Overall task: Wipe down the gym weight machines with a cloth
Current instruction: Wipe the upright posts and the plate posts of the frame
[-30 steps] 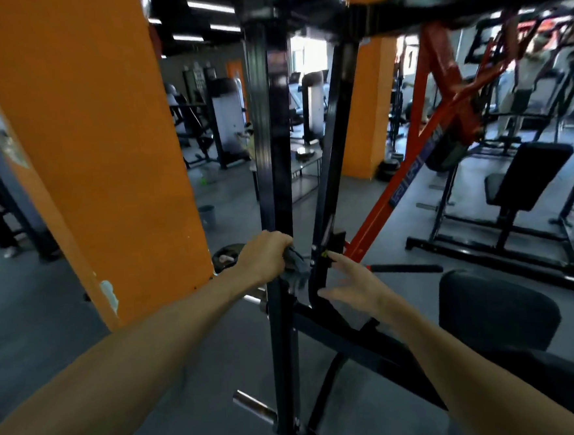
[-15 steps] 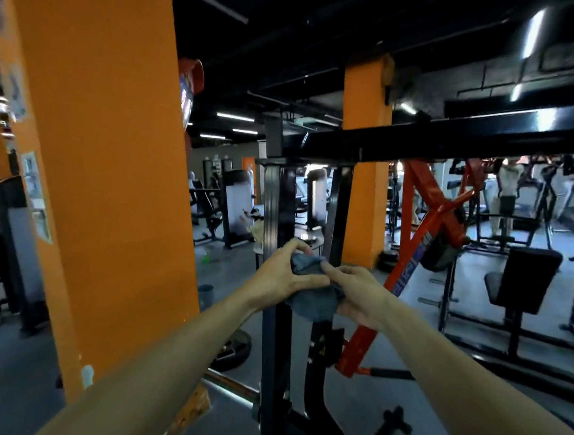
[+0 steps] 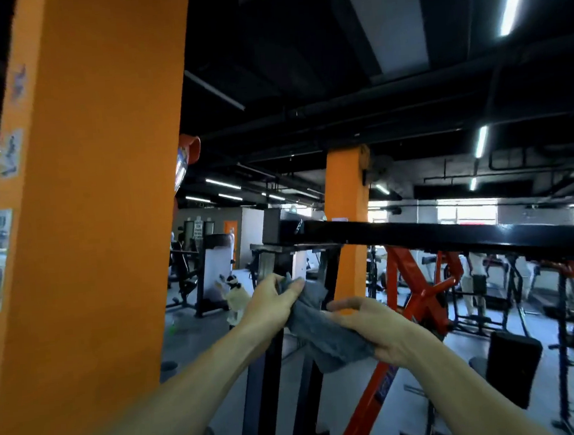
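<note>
A grey cloth (image 3: 315, 327) stretches between both hands in front of the black weight machine frame (image 3: 416, 237). My left hand (image 3: 271, 303) grips the cloth's upper end, thumb pressed over it, close to the frame's black upright post (image 3: 266, 381). My right hand (image 3: 378, 329) holds the cloth's lower end from underneath, fingers extended over the fabric. The machine's horizontal top beam runs to the right just above the hands. Part of the upright is hidden behind the cloth and my left forearm.
A wide orange pillar (image 3: 86, 231) stands close on the left. A second orange pillar (image 3: 347, 223) rises behind the frame. Red machine arms (image 3: 420, 299) and a black padded seat (image 3: 513, 364) sit to the right. More gym machines fill the background.
My view has tilted upward. Both hands rose along the upright with the cloth, and the right hand has pulled the cloth's lower end down and to the right, spreading it out.
</note>
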Demonstrator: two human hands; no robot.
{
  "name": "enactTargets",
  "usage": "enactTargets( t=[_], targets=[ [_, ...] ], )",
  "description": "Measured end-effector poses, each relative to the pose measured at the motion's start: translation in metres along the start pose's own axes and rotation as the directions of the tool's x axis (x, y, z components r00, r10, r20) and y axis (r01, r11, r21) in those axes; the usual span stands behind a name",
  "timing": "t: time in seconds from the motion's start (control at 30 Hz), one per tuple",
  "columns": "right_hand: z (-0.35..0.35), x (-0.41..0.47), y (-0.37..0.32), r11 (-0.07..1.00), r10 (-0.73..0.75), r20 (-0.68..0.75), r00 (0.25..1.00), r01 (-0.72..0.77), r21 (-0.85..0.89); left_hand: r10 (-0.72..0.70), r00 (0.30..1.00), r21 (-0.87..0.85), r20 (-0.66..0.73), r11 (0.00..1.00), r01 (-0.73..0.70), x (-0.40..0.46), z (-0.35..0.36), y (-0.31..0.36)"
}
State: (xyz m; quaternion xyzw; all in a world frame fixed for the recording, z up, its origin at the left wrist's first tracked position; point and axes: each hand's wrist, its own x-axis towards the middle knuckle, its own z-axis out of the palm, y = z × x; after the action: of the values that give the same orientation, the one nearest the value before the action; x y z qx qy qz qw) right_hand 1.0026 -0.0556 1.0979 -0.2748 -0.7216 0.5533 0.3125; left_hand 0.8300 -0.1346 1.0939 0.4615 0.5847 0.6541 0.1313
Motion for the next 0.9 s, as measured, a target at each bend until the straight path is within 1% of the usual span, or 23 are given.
enactTargets(
  t=[0.07, 0.17, 0.23, 0.3, 0.43, 0.5, 0.53, 0.57, 0.6, 0.63, 0.67, 0.7, 0.73, 0.77, 0.8, 0.83, 0.87, 0.9],
  targets=[
    [-0.003, -0.001, -0.012, 0.999, 0.005, 0.009, 1.0, -0.005, -0.035, 0.034, 0.999, 0.036, -0.002, 0.999, -0.034, 0.005, 0.002, 0.016],
    [-0.001, -0.005, -0.032, 1.0, 0.022, 0.035, 0.999, -0.021, -0.022, 0.108, 0.994, 0.158, -0.005, 0.982, -0.106, 0.013, 0.008, 0.036],
    [0.0, -0.007, -0.043, 0.993, -0.017, 0.061, 0.998, 0.024, -0.118, 0.144, 0.989, 0.126, 0.024, 0.981, -0.146, 0.019, 0.01, 0.047],
    [0.0, -0.01, -0.054, 0.983, -0.045, 0.065, 0.997, 0.055, -0.174, 0.193, 0.978, 0.115, 0.074, 0.973, -0.201, 0.024, 0.008, 0.057],
    [-0.014, -0.007, -0.073, 0.976, -0.104, -0.027, 0.994, 0.097, -0.195, 0.287, 0.943, 0.122, 0.169, 0.943, -0.309, 0.033, -0.004, 0.077],
    [-0.021, 0.001, -0.082, 0.967, -0.202, -0.099, 0.974, 0.182, -0.181, 0.311, 0.93, 0.161, 0.196, 0.925, -0.343, 0.043, -0.009, 0.088],
    [-0.024, 0.005, -0.088, 0.951, -0.267, -0.143, 0.953, 0.237, -0.197, 0.335, 0.921, 0.201, 0.2, 0.906, -0.373, 0.05, -0.01, 0.094],
    [-0.026, 0.01, -0.094, 0.929, -0.332, -0.192, 0.924, 0.286, -0.234, 0.381, 0.903, 0.259, 0.198, 0.868, -0.424, 0.06, -0.01, 0.1],
    [-0.027, 0.015, -0.102, 0.902, -0.392, -0.24, 0.888, 0.32, -0.288, 0.45, 0.869, 0.324, 0.204, 0.807, -0.494, 0.071, -0.01, 0.107],
    [-0.027, 0.022, -0.113, 0.864, -0.457, -0.285, 0.843, 0.344, -0.368, 0.523, 0.824, 0.383, 0.218, 0.731, -0.565, 0.085, -0.01, 0.116],
    [-0.025, 0.028, -0.122, 0.807, -0.535, -0.322, 0.781, 0.361, -0.467, 0.583, 0.776, 0.419, 0.24, 0.659, -0.624, 0.098, -0.007, 0.123],
    [-0.024, 0.038, -0.135, 0.725, -0.629, -0.336, 0.701, 0.372, -0.581, 0.634, 0.723, 0.466, 0.274, 0.57, -0.677, 0.116, -0.005, 0.132],
    [-0.022, 0.046, -0.145, 0.628, -0.704, -0.315, 0.636, 0.351, -0.695, 0.658, 0.691, 0.508, 0.3, 0.503, -0.699, 0.13, -0.005, 0.139],
    [-0.021, 0.055, -0.152, 0.518, -0.755, -0.26, 0.602, 0.303, -0.8, 0.673, 0.655, 0.555, 0.343, 0.418, -0.72, 0.142, -0.004, 0.142],
    [-0.02, 0.067, -0.157, 0.403, -0.779, -0.188, 0.597, 0.248, -0.881, 0.679, 0.613, 0.623, 0.404, 0.286, -0.728, 0.158, 0.0, 0.142],
    [-0.021, 0.082, -0.157, 0.314, -0.769, -0.125, 0.627, 0.201, -0.928, 0.619, 0.622, 0.655, 0.48, 0.218, -0.723, 0.168, 0.002, 0.141],
    [-0.023, 0.099, -0.154, 0.256, -0.73, -0.079, 0.679, 0.164, -0.953, 0.491, 0.664, 0.699, 0.564, 0.144, -0.7, 0.174, 0.005, 0.138],
    [-0.025, 0.116, -0.147, 0.217, -0.671, -0.051, 0.739, 0.13, -0.967, 0.377, 0.713, 0.755, 0.592, 0.051, -0.654, 0.178, 0.01, 0.132]
  ],
)
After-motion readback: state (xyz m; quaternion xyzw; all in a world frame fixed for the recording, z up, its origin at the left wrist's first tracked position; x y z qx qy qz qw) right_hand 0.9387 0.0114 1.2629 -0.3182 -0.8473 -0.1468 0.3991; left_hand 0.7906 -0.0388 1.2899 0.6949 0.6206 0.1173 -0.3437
